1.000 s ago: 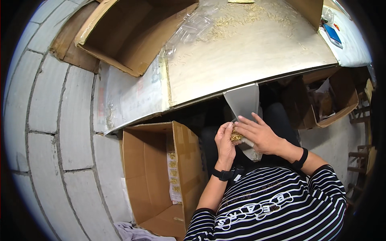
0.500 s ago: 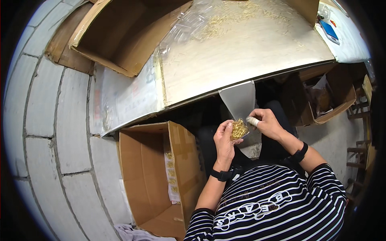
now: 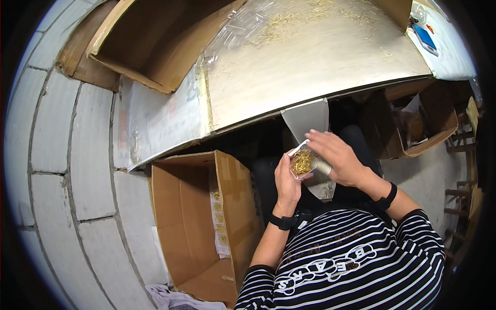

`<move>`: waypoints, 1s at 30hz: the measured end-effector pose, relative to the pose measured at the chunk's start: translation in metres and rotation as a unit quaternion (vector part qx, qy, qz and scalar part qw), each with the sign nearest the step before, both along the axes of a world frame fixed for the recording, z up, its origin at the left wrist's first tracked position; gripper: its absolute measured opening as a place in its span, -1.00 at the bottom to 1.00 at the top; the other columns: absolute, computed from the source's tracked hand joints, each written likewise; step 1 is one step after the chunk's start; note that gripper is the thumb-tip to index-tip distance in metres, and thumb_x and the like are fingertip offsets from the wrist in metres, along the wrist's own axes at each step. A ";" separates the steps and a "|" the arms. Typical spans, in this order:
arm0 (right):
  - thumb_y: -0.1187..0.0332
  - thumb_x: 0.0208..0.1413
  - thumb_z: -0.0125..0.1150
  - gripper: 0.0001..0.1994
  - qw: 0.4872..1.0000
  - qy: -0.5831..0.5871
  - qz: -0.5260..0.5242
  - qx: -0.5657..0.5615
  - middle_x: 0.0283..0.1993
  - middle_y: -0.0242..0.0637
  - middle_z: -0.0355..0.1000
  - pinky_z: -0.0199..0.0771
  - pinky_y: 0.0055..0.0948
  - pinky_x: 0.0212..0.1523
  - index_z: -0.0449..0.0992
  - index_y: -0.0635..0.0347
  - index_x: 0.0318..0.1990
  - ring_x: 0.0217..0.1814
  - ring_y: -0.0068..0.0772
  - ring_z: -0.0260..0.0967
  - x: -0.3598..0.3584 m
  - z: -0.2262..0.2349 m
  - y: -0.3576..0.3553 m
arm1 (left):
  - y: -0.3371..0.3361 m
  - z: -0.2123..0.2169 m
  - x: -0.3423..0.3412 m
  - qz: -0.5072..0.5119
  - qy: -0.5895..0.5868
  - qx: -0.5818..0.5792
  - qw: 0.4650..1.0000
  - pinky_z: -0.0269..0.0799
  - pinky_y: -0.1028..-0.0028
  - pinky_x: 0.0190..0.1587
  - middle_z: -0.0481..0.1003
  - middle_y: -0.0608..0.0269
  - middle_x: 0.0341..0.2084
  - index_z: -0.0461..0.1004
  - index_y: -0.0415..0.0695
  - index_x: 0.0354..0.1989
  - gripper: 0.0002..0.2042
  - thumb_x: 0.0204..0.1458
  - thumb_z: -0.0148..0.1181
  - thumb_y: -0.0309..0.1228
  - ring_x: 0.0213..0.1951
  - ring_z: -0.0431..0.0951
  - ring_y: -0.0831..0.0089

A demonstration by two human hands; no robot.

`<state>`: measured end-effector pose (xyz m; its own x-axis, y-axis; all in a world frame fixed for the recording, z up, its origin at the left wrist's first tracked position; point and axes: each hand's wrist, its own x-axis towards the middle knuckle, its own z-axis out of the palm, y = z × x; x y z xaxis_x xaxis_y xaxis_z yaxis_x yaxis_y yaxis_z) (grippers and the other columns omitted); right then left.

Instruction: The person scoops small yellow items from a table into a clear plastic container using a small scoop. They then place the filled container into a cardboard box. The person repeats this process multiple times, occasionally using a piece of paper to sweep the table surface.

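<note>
A small clear plastic box point(image 3: 294, 172) filled with thin gold-coloured metal pieces point(image 3: 302, 161) is in my left hand point(image 3: 287, 185). The thumb lies along its near left side and the fingers reach beneath it. A pale flap or rim stands up at the box's far edge. Over the right side of the box, my right hand point(image 3: 341, 157) is open with its fingers stretched out, slightly blurred. A white wrap covers its thumb. Whether the fingertips touch the pale rim, I cannot tell.
More gold-coloured pieces point(image 3: 289, 26) and clear plastic boxes point(image 3: 235, 33) lie on the table point(image 3: 310, 67). An upright carton point(image 3: 181, 222) at my left holds a row of filled boxes point(image 3: 219, 217). Another carton point(image 3: 429, 139) stands right; a blue object point(image 3: 424, 39) lies far right.
My right hand has gone from a pinch beside the box to stretched fingers above it. The box is tilted differently, and its pale rim now shows.
</note>
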<state>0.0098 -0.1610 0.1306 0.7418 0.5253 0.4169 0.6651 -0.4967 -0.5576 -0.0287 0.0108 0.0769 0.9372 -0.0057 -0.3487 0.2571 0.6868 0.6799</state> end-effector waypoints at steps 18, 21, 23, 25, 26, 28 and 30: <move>0.38 -0.03 0.15 -0.44 0.992 -0.006 0.061 -0.108 0.31 -0.17 0.20 0.05 -0.16 0.37 0.30 0.23 0.20 0.41 -0.24 0.06 -0.010 -0.003 0.017 | -0.003 -0.003 0.006 0.017 -0.041 0.012 0.999 0.48 0.45 -0.07 0.48 0.16 -0.15 0.36 -0.27 -0.03 -0.62 0.33 -0.28 -0.21 -0.12 0.51 0.44; 0.38 -0.01 0.11 -0.45 0.990 0.011 0.078 -0.119 0.32 -0.19 0.19 0.02 -0.17 0.38 0.28 0.23 0.22 0.41 -0.25 0.06 -0.010 -0.008 0.018 | 0.001 -0.007 0.001 0.028 -0.018 -0.013 0.999 0.44 0.44 -0.01 0.47 0.13 -0.12 0.37 -0.29 -0.03 -0.60 0.33 -0.29 -0.20 -0.09 0.50 0.41; 0.40 0.00 0.11 -0.46 0.988 0.004 0.092 -0.120 0.32 -0.19 0.19 0.04 -0.18 0.38 0.29 0.23 0.21 0.40 -0.24 0.07 -0.010 -0.009 0.022 | 0.003 -0.009 0.002 0.022 -0.018 -0.004 1.000 0.43 0.43 0.00 0.47 0.12 -0.11 0.36 -0.29 -0.01 -0.59 0.33 -0.31 -0.19 -0.09 0.50 0.40; 0.43 0.01 0.13 -0.48 0.989 0.019 0.104 -0.100 0.30 -0.17 0.21 0.08 -0.19 0.36 0.30 0.23 0.20 0.38 -0.22 0.10 -0.011 -0.009 0.023 | 0.008 -0.011 0.005 0.000 -0.033 0.043 0.999 0.42 0.43 0.02 0.47 0.11 -0.09 0.36 -0.29 0.01 -0.58 0.34 -0.33 -0.18 -0.07 0.50 0.41; 0.44 0.01 0.14 -0.49 0.990 0.039 0.110 -0.079 0.29 -0.16 0.23 0.11 -0.19 0.34 0.31 0.23 0.19 0.37 -0.20 0.12 -0.010 -0.008 0.023 | 0.007 -0.011 0.003 0.004 -0.022 0.034 0.999 0.45 0.43 -0.02 0.47 0.10 -0.09 0.36 -0.29 0.01 -0.56 0.33 -0.33 -0.17 -0.08 0.50 0.41; 0.47 0.01 0.14 -0.50 0.995 0.045 0.090 -0.030 0.26 -0.12 0.26 0.17 -0.18 0.31 0.33 0.23 0.18 0.35 -0.15 0.16 -0.005 -0.003 0.020 | 0.007 -0.006 -0.001 0.012 -0.005 0.019 1.000 0.52 0.44 -0.09 0.46 0.08 -0.08 0.35 -0.31 0.02 -0.54 0.33 -0.33 -0.15 -0.10 0.52 0.41; 0.50 0.01 0.14 -0.51 0.999 0.023 0.041 0.023 0.23 -0.08 0.29 0.22 -0.15 0.28 0.33 0.22 0.17 0.32 -0.09 0.19 0.003 0.005 0.012 | 0.016 0.001 0.002 -0.023 -0.035 -0.008 0.999 0.64 0.41 -0.28 0.46 0.09 -0.09 0.31 -0.31 0.05 -0.52 0.31 -0.30 -0.11 -0.15 0.55 0.38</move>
<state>0.0125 -0.1494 0.1358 0.7159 0.5659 0.4090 0.6758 -0.4142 -0.6097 -0.0271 0.0267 0.0775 0.9578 -0.0548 -0.2822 0.2415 0.6859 0.6864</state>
